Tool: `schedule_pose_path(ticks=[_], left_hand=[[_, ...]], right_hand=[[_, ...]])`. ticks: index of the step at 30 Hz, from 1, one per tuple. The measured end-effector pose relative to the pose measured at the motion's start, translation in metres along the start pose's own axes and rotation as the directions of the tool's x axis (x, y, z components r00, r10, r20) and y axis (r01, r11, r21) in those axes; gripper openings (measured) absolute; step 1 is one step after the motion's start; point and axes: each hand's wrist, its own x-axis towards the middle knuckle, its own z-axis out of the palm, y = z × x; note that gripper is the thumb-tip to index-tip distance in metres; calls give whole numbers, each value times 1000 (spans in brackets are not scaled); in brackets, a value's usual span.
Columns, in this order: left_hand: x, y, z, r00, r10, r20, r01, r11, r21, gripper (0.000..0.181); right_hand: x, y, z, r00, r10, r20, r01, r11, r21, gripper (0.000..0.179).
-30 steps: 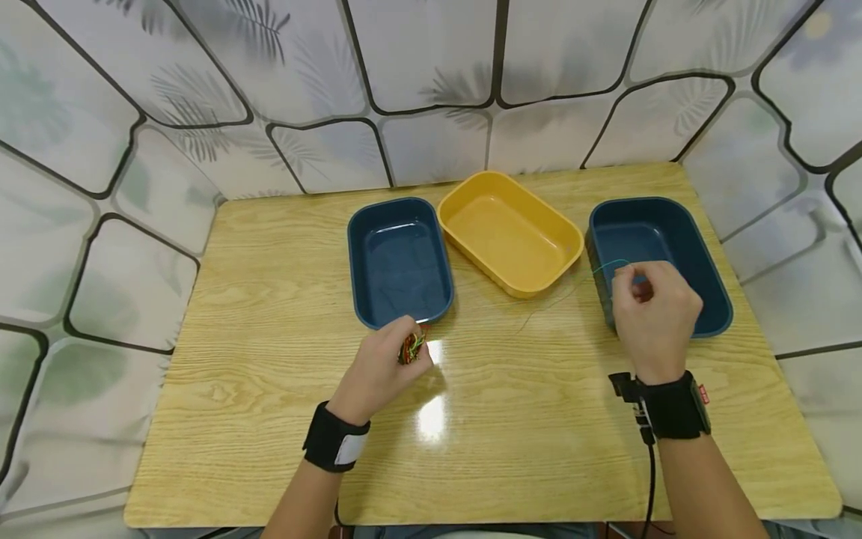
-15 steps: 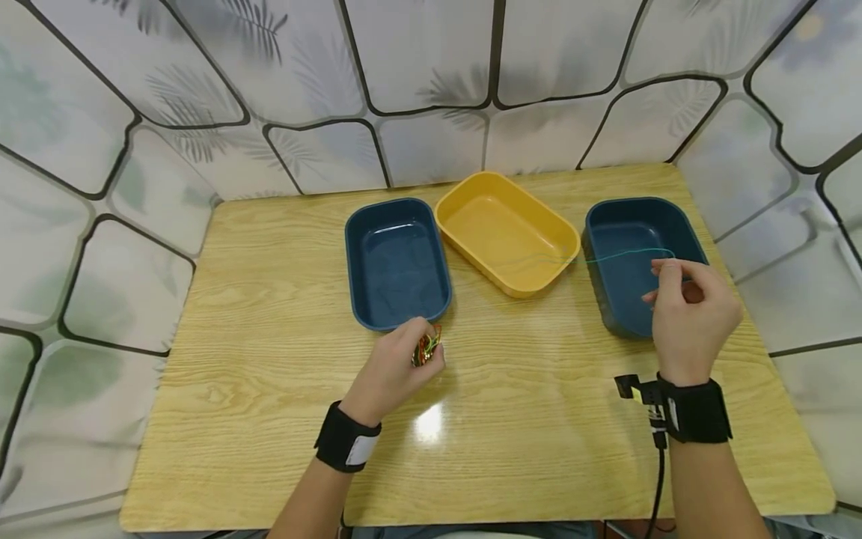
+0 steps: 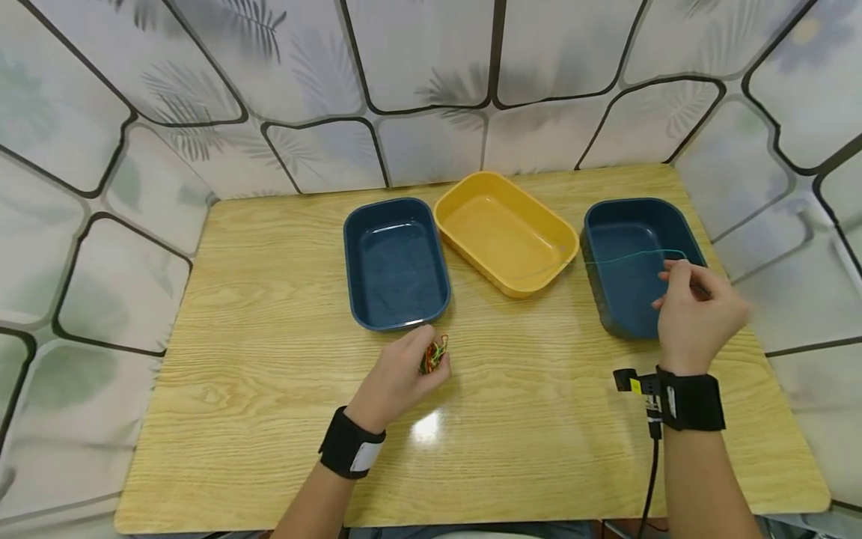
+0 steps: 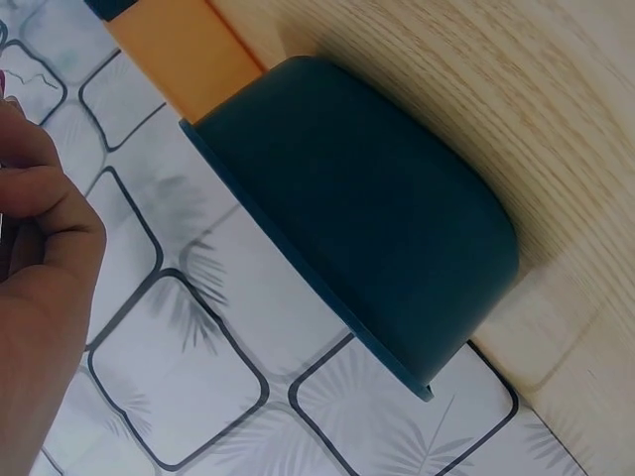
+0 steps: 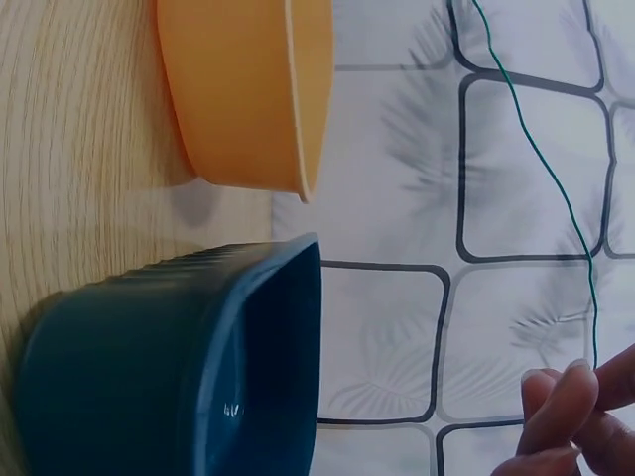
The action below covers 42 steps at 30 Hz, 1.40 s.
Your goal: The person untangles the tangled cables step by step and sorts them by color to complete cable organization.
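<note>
In the head view, my left hand grips a small tangle of multicoloured threads, red, yellow and green, just in front of the left blue bin. My right hand is above the right blue bin, pinching the end of a thin green thread between thumb and fingertips. From there the thread runs left towards the yellow bin, where it becomes too faint to follow. The right wrist view shows the pinching fingertips clearly. Only part of my left hand appears in the left wrist view, its threads hardly visible.
A yellow bin stands at an angle between the two blue ones. All are on a wood-grain table, with patterned curtains behind and at the sides. A black cable hangs from the right wrist camera.
My right hand has moved right across the right blue bin, and more green thread shows trailing from it. My left hand has shifted slightly right and nearer me with the tangle.
</note>
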Motion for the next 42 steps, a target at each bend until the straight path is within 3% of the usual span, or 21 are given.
schedule_pose_path(ticks=[8, 19, 25, 32, 42], left_hand=[[-1, 2, 0, 1000, -13, 6, 13, 1000, 5, 20], [-2, -1, 0, 1000, -19, 2, 19, 1000, -1, 20], [-3, -2, 0, 1000, -17, -2, 17, 1000, 0, 20], [-3, -4, 0, 1000, -23, -1, 23, 1000, 3, 18], [-5, -6, 1, 999, -38, 2, 38, 999, 8, 17]], right_hand=[[-6, 3, 25, 999, -3, -38, 0, 997, -71, 25], [-25, 8, 54, 988, -115, 104, 131, 979, -156, 22], [-35, 13, 69, 953, -173, 250, 219, 960, -172, 21], [-41, 18, 79, 910, -189, 369, 264, 950, -164, 18], [-45, 19, 82, 875, -230, 426, 320, 935, -152, 17]])
